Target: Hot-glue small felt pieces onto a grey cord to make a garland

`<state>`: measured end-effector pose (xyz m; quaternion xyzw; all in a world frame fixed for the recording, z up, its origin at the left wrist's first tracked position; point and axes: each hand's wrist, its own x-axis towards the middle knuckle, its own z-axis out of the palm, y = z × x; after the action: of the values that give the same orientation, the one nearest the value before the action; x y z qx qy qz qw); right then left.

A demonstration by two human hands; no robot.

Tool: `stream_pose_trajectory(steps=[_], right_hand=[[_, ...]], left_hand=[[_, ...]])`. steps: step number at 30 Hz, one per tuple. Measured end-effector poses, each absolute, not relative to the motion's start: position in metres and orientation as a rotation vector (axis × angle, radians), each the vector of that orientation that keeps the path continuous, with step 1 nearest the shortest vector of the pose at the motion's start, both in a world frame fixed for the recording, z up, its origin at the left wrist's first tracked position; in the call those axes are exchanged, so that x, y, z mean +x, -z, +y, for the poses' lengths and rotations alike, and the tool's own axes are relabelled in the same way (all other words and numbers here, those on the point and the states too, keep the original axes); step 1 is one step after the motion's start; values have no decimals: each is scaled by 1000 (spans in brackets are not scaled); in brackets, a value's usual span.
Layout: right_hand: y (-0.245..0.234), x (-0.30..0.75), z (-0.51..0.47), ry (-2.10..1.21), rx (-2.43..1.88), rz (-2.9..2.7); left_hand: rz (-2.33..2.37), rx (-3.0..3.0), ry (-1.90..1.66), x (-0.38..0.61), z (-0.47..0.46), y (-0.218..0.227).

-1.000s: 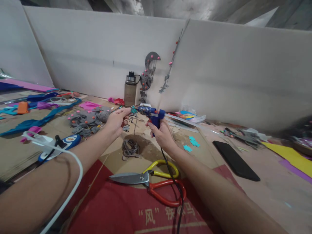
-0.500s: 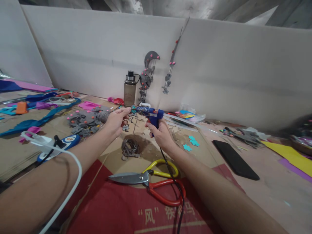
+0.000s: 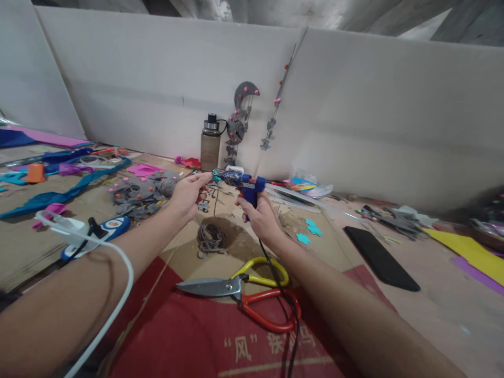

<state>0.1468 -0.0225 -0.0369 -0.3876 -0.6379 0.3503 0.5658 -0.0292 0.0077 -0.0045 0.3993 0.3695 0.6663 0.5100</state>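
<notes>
My right hand (image 3: 260, 216) grips the handle of a blue hot glue gun (image 3: 243, 185), its nozzle pointing left. My left hand (image 3: 188, 196) pinches a small teal piece (image 3: 216, 178) on a thin grey cord, held right at the gun's nozzle. The cord hangs down to a coil of grey cord (image 3: 211, 237) on the cardboard below. The gun's black cable (image 3: 280, 294) runs back along my right forearm.
Large scissors (image 3: 240, 290) with yellow and red handles lie in front of me. A brown bottle (image 3: 210, 144) stands at the white wall. Grey felt pieces (image 3: 137, 195) lie left, teal cut-outs (image 3: 309, 230) and a black phone (image 3: 378, 257) right. A white cable (image 3: 106, 273) crosses my left arm.
Almost nothing has moved. Both hands stay together at the glue gun's nozzle with only a slight shift.
</notes>
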Motion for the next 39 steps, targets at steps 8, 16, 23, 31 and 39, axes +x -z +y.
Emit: stream_pose_trajectory(steps=[8, 16, 23, 31, 39], right_hand=[[25, 145, -32, -934, -846, -1444], [33, 146, -27, -928, -875, -1464], [31, 146, -29, -992, -856, -1439], [31, 145, -30, -999, -870, -1433], [27, 157, -18, -1085, -839, -1179]], left_hand=[[890, 967, -1594, -31, 9, 6], [888, 991, -1588, -29, 7, 5], [929, 955, -1577, -28, 4, 1], [879, 974, -1597, -32, 9, 6], [915, 962, -1613, -33, 10, 6]])
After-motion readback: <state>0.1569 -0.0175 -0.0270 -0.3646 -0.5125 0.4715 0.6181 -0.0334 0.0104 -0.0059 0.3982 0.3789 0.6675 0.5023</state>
